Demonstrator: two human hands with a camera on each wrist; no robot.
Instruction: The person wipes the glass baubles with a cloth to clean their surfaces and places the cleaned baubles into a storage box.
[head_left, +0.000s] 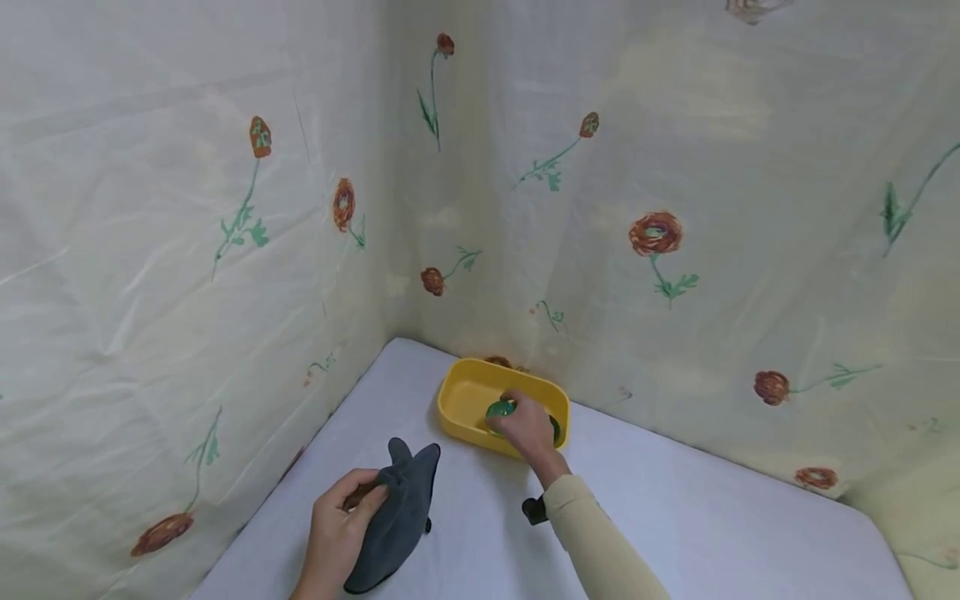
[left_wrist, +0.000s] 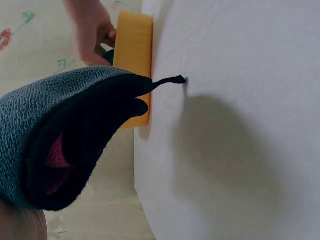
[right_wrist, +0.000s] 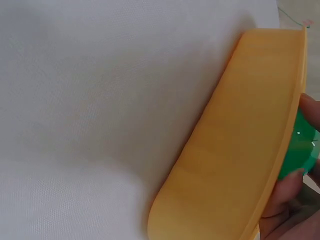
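My left hand (head_left: 341,521) grips a folded grey cloth (head_left: 401,512) by its upper part. The cloth has black edging, and a thin black loop sticks out from it; in the left wrist view a bit of pink shows inside the fold. Over the yellow tub (head_left: 457,423), my right hand (head_left: 527,423) reaches in with thumb and fingers around a shiny green rounded object (right_wrist: 298,145). A second dark green thing (head_left: 555,429) lies at the tub's right end, partly hidden behind that hand.
The tub stands on a white-covered table (head_left: 675,533) near its back corner, close to the right-hand wall covering (head_left: 712,317). Another flower-patterned sheet (head_left: 150,317) hangs along the left edge. A small black item (head_left: 534,510) shows at my right wrist.
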